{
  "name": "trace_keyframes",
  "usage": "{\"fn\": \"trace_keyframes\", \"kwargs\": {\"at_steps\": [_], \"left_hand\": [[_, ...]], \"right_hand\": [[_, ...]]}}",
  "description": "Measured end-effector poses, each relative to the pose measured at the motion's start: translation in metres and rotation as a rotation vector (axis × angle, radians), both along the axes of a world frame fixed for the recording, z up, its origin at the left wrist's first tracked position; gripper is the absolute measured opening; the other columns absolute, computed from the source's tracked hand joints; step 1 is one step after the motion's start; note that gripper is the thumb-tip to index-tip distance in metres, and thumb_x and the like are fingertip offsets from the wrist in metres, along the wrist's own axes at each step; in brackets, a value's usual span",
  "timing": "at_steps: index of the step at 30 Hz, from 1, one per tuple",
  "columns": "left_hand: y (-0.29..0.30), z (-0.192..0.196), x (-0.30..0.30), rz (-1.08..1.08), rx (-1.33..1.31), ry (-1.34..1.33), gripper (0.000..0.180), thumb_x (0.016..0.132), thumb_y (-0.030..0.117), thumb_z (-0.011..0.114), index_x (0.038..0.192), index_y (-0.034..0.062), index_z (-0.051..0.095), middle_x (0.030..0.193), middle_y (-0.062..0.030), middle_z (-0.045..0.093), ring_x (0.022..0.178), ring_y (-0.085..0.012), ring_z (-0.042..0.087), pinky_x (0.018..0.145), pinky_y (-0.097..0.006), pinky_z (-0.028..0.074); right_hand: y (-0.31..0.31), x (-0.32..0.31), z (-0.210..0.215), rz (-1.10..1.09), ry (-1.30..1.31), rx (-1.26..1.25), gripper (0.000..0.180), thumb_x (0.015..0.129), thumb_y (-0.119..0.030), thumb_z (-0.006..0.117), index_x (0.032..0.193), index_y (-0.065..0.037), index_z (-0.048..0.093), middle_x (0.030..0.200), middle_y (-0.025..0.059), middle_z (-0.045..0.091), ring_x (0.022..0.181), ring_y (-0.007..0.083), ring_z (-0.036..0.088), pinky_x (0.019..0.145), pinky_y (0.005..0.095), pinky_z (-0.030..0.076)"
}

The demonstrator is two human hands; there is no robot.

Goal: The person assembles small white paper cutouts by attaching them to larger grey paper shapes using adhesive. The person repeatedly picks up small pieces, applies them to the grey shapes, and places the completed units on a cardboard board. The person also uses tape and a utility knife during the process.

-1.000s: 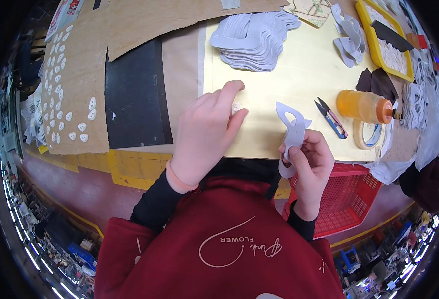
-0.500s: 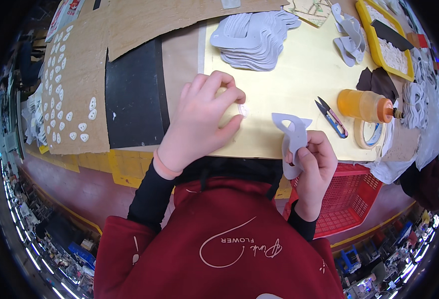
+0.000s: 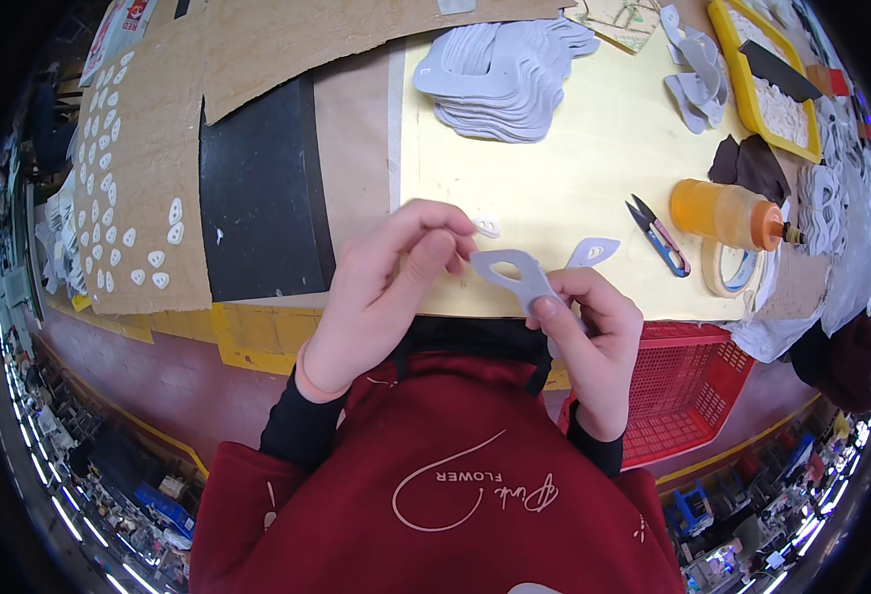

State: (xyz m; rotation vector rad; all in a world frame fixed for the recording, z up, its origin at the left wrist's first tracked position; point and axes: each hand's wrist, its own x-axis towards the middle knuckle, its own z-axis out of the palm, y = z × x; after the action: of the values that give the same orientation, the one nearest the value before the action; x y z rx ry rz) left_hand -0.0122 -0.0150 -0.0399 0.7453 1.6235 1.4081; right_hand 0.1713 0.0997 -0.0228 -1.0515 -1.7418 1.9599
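Head view. Could knock the small white piece [image 3: 487, 229] astray, seemingly lying left of the thread snips [image 3: 659, 238] on the table [image 3: 554, 178]; likely cause: brushing with the left hand [image 3: 381, 282], very close by. Could also bend or twist the thin grey cut-out piece [image 3: 529, 281], left of and a little below the snips, from being gripped at one part only. Less likely: nicking the right hand [image 3: 599, 322] on the snips after swinging too far over.

Hands: left one about half curled, well left of the snips, thumb drawn in near forefinger, fingertips just beside grey piece's end; can't tell if touching or holding anything. Right one closed, lower left of the snips, pinching grey piece between thumb and fingers. Slotted grey tip [image 3: 604, 246] also left of the snips; same piece or another, can't tell.
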Motion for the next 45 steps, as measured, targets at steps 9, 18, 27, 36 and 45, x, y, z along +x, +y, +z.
{"fn": "trace_keyframes", "kwargs": {"at_steps": [9,18,27,36,45], "left_hand": [[0.016,-0.012,-0.004,0.035,-0.116,0.124,0.015,0.092,0.001,0.071,0.107,-0.0025,0.073,0.097,-0.0098,0.072,0.083,-0.0131,0.07,0.073,-0.025,0.054],[0.02,-0.014,0.002,0.085,-0.105,0.311,0.017,0.089,-0.001,0.073,0.106,-0.0006,0.071,0.091,-0.0097,0.069,0.076,-0.0166,0.07,0.068,-0.027,0.056],[0.023,-0.014,0.007,0.096,-0.129,0.407,0.015,0.088,0.002,0.074,0.102,-0.0002,0.069,0.089,-0.009,0.068,0.073,-0.0163,0.07,0.064,-0.027,0.054],[0.023,-0.015,0.006,0.1,-0.13,0.404,0.014,0.088,0.002,0.074,0.101,0.0003,0.069,0.089,-0.0082,0.067,0.071,-0.0154,0.068,0.062,-0.027,0.053],[0.024,-0.018,0.006,0.1,-0.129,0.419,0.014,0.088,0.003,0.074,0.101,0.0006,0.069,0.088,-0.0078,0.066,0.07,-0.0148,0.067,0.062,-0.026,0.053]], "right_hand": [[0.001,-0.031,-0.017,-0.05,-0.316,0.384,0.015,0.091,-0.016,0.075,0.09,-0.002,0.071,0.063,0.0092,0.06,0.052,0.0159,0.056,0.051,0.0285,0.042],[0.001,-0.035,-0.016,0.002,-0.452,0.536,0.016,0.09,-0.021,0.077,0.086,-0.008,0.069,0.05,0.0025,0.049,0.04,0.0168,0.047,0.043,0.0323,0.035],[-0.001,-0.036,-0.022,-0.013,-0.462,0.629,0.016,0.089,-0.021,0.078,0.084,-0.009,0.068,0.049,0.0011,0.046,0.038,0.0173,0.046,0.041,0.0327,0.034],[-0.006,-0.038,-0.027,-0.048,-0.484,0.693,0.016,0.088,-0.023,0.079,0.085,-0.012,0.069,0.049,0.0009,0.048,0.038,0.0175,0.049,0.04,0.0323,0.035],[-0.008,-0.038,-0.03,-0.043,-0.479,0.781,0.016,0.088,-0.023,0.079,0.084,-0.012,0.068,0.049,-0.0004,0.049,0.039,0.0167,0.051,0.04,0.032,0.035]]}}
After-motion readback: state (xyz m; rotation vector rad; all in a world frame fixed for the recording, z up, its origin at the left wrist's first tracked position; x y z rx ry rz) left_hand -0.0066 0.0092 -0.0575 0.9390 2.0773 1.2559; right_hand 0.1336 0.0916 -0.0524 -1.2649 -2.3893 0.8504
